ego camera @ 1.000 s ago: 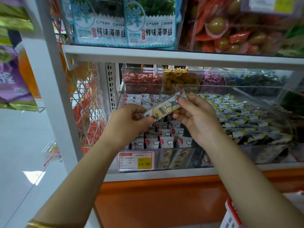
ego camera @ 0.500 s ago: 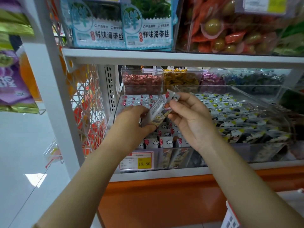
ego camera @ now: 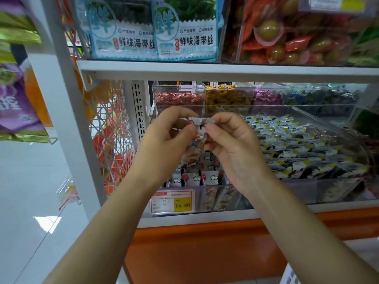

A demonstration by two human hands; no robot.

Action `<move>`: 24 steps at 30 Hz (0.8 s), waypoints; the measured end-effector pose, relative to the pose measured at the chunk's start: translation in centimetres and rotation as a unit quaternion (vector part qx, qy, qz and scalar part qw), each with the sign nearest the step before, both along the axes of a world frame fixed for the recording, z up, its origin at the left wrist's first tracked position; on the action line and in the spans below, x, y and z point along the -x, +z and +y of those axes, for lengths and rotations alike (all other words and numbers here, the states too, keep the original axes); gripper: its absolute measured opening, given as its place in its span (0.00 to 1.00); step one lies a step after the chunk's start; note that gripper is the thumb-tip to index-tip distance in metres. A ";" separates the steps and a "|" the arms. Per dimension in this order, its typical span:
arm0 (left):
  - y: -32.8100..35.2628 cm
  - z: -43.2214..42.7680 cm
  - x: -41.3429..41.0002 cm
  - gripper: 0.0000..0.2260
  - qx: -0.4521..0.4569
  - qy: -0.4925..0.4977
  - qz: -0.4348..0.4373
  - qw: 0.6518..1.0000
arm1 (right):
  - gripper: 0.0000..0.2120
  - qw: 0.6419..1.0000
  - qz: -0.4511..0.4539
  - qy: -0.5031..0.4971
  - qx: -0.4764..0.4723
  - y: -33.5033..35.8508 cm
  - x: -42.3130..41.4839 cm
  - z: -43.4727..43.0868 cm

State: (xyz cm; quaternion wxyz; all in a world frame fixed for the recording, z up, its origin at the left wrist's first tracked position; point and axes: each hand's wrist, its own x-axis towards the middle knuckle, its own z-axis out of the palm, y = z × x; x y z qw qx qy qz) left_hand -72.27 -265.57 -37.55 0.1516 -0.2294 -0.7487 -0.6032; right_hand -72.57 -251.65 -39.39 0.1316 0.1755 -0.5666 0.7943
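Plastic-wrapped packet (ego camera: 197, 133) sits upright between our left hand (ego camera: 168, 140) and right hand (ego camera: 233, 148), both pinching its crimped top over the near left bin (ego camera: 217, 187). We'd guess it's light, crinkly and a bit slick, so grab the stiff seal, not the soft middle

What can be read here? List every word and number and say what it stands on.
"鲜" and "鲜味海带丝": on both blue seaweed packets, upper shelf.
"15.80": yellow field of the price tag on the clear bin; small print blurred.
Print on the snack packet pinched by left hand and right hand: too blurred.
Text on the purple bag at left and the top-right label: unreadable.
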 end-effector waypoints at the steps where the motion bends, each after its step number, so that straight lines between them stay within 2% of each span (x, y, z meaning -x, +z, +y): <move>1: -0.1 0.0 0.1 0.07 -0.001 -0.004 0.000 1.000 | 0.07 1.000 0.001 0.000 0.002 0.0 0.0 0.0; 7: -0.5 0.0 0.2 0.03 -0.019 -0.019 -0.008 1.000 | 0.08 1.000 0.013 0.020 -0.003 0.0 0.0 0.1; 16: -0.4 -0.2 0.0 0.05 -0.063 -0.016 -0.028 0.998 | 0.09 0.999 0.014 0.050 -0.009 0.2 -0.3 0.3; 24: -0.6 -0.1 0.0 0.05 -0.123 -0.045 -0.057 0.990 | 0.13 0.997 -0.002 0.061 0.043 0.4 -0.3 0.4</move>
